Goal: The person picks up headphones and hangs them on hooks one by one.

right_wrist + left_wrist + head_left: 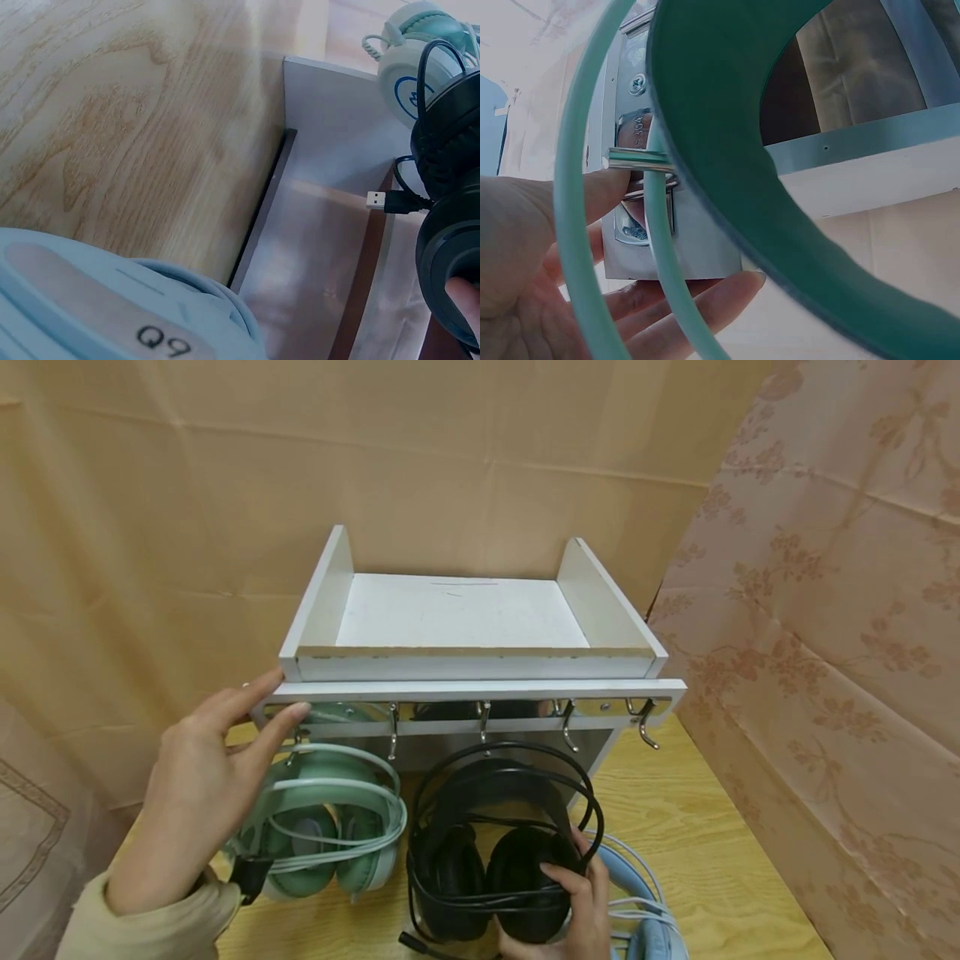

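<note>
I have tan cloth (480,460) across the back and floral cloth (847,568) closing in the right side. Between them, the wooden table (712,835) carries a white rack (472,664), its front rail lined with metal hooks (568,727). At the rail's left end I see green headphones (303,868) hanging with their cable in loops; they crowd the left hand (206,768), and in the left wrist view those loops cross in front of it. Pale blue headphones (97,292) marked Q9 lie low on the right, just beyond the right hand (588,902).

The left hand clasps the rail's end, thumb in front and fingers behind. The right hand grasps the black headphones (517,868) by the right-hand ear cup, so most of the set, headband and other cup, lies to the left of my grip. I see them below the middle of the rail, near the hooks; whether they touch one I cannot tell. Their coiled cable loops across both cups, and a USB plug (397,201) dangles beside them.
</note>
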The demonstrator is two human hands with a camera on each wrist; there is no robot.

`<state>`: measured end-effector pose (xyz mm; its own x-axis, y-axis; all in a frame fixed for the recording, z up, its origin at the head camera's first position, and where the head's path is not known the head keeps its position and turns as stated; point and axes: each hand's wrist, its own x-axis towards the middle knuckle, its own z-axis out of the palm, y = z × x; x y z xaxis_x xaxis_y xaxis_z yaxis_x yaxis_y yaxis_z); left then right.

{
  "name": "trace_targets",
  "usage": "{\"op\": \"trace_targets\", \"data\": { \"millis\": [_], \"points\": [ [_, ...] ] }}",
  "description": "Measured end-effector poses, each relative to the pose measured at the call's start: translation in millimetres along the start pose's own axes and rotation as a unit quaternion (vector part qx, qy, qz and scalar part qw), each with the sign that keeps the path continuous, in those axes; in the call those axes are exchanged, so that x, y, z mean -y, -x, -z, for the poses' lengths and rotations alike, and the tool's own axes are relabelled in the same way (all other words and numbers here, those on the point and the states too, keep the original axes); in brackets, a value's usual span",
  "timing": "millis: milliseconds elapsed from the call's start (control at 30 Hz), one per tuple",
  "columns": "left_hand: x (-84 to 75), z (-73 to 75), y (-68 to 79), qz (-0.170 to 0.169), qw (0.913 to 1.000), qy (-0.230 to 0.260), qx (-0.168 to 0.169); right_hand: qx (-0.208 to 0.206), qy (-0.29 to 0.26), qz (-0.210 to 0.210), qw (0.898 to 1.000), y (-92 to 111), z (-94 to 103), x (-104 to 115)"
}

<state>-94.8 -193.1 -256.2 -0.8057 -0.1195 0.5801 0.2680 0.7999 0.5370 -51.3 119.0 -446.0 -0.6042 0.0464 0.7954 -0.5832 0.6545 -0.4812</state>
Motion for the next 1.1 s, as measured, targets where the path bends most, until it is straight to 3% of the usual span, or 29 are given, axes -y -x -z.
{"op": "trace_targets", "data": {
  "millis": [300, 533, 733, 967, 1100],
  "points": [
    [-1.9, -0.5, 1.2, 0.004, 1.0, 0.007, 0.0, 0.017, -0.004, -0.009, 1.0, -1, -0.5, -3],
    [-1.6, -0.5, 0.6, 0.007, 1.0, 0.004, 0.001, 0.022, -0.028, 0.03, 0.999, -3, -3.9, -12],
    [-1.7, -0.3, 0.8, 0.006, 1.0, 0.002, -0.003, 0.056, 0.021, -0.02, 0.998, -5, -2.0, -7],
    [-0.9, 0.3, 1.8, 0.023, 0.9995, 0.016, 0.014, 0.064, 0.034, -0.005, 0.997, -7, -5.8, -10],
    [0.3, 0.8, 1.8, 0.032, 0.9991, 0.014, 0.025, 0.08, 0.041, -0.017, 0.996, -5, -8.6, -11]
  ]
}}
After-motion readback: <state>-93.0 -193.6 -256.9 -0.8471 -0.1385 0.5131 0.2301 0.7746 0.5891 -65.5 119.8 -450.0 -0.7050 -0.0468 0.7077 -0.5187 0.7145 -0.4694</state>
